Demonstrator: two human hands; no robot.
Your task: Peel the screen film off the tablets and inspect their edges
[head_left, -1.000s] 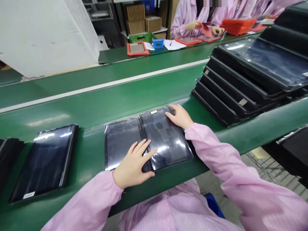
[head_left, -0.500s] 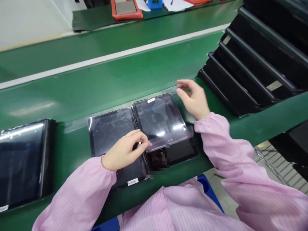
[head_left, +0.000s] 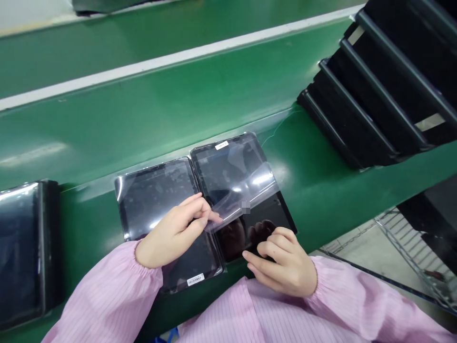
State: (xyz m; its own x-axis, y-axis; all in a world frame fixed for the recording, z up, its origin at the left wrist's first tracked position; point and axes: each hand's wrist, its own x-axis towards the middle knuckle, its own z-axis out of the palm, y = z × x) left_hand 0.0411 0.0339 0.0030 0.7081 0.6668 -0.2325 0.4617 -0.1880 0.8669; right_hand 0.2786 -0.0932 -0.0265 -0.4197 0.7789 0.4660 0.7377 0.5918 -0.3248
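Left hand pinches the film up off the tablet, right hand curled at its near edge, grip unclear!

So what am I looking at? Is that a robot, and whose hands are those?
There's no robot here! Those are a real person's two hands, and the picture comes from a camera worn on that person's head, so you see what they see. The pink striped sleeves are part of their work clothes. Two dark tablets lie side by side on a green work surface: the left tablet and the right tablet. The left hand seems to be pinching a clear plastic film, which is lifted up from the right tablet. The right hand is at that tablet's lower edge. More black tablets overlap in a row on the right.
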